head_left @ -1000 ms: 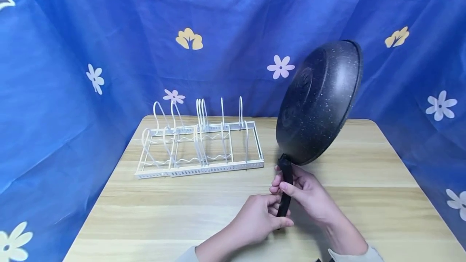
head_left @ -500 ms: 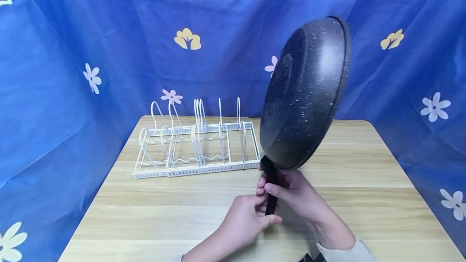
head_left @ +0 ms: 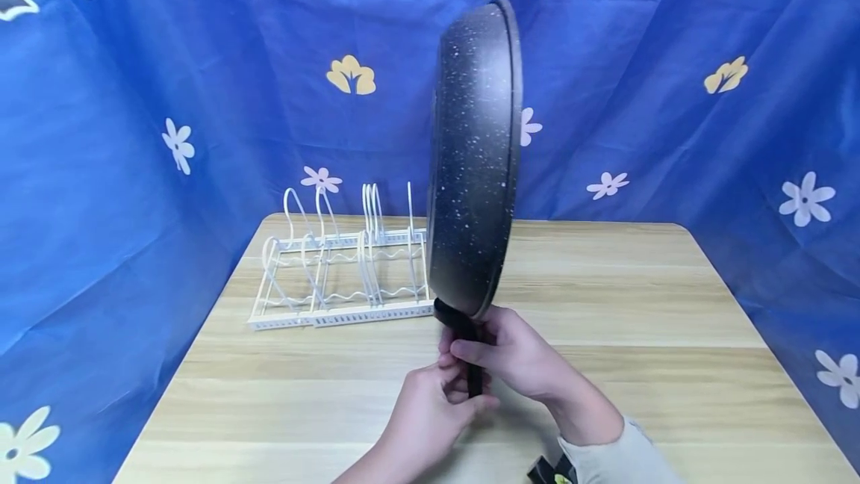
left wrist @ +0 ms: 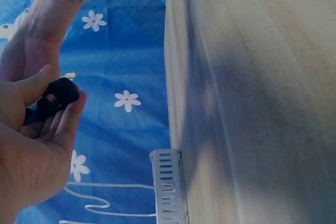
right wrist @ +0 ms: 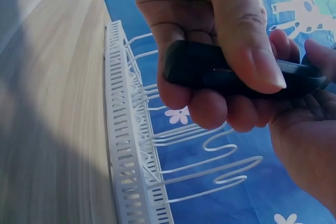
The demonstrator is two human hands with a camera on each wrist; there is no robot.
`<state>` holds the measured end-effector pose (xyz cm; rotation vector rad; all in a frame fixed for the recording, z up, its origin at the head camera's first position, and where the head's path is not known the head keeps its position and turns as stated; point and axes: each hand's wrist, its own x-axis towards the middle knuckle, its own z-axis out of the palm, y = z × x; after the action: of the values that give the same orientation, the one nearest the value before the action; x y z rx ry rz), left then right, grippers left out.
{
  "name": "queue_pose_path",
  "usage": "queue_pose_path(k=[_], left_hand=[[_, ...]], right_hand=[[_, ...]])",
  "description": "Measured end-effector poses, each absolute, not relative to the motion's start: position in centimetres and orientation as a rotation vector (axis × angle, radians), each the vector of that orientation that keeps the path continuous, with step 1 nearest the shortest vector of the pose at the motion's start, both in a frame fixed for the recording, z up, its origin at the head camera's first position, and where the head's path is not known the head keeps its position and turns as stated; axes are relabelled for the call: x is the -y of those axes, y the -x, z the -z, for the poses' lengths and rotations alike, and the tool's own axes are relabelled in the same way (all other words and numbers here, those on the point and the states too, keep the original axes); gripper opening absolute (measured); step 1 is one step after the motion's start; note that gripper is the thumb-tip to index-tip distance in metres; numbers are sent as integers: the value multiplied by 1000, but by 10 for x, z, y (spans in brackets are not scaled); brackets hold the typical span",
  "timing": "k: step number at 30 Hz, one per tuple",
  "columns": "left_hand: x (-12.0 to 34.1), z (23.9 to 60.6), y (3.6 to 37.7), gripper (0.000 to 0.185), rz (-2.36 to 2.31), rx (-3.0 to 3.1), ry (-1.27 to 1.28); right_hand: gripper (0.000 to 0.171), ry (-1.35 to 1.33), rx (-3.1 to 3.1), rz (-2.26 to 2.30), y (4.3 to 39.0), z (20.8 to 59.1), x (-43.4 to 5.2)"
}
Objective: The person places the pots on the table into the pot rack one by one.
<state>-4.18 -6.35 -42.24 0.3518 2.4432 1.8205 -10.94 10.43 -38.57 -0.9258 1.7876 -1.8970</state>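
Note:
A black speckled frying pan stands on edge in the air, handle down, its side and part of its outer face toward the head camera. My right hand grips the upper part of its black handle, thumb across the front. Lower down, my left hand holds the handle's end between thumb and fingers; the left wrist view shows the handle end with its hole. In the head view the pan overlaps the right end of a white wire pan rack, which also shows beside my right hand in the right wrist view.
The rack rests on a wooden table, left of the middle, with several upright wire loops. A blue patterned curtain hangs behind and at both sides. A black wrist device sits by the right sleeve.
Both hands have carried the pan to the left, until it overlaps the rack's right end. The pan has turned from slanted to nearly upright and more edge-on, and its top is higher in view.

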Motion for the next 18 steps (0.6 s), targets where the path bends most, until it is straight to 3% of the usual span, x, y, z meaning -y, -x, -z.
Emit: queue_pose_path(k=[6, 13, 18], left_hand=[[67, 423, 38, 33, -1846, -2386, -284], [67, 428, 34, 30, -1824, -2343, -176], [66, 432, 33, 37, -1847, -2288, -172]], right_hand=[[39, 855, -1708, 1864, 112, 386, -99], [42, 832, -1656, 1854, 117, 394, -99], [43, 777, -1623, 1854, 120, 399, -99]])
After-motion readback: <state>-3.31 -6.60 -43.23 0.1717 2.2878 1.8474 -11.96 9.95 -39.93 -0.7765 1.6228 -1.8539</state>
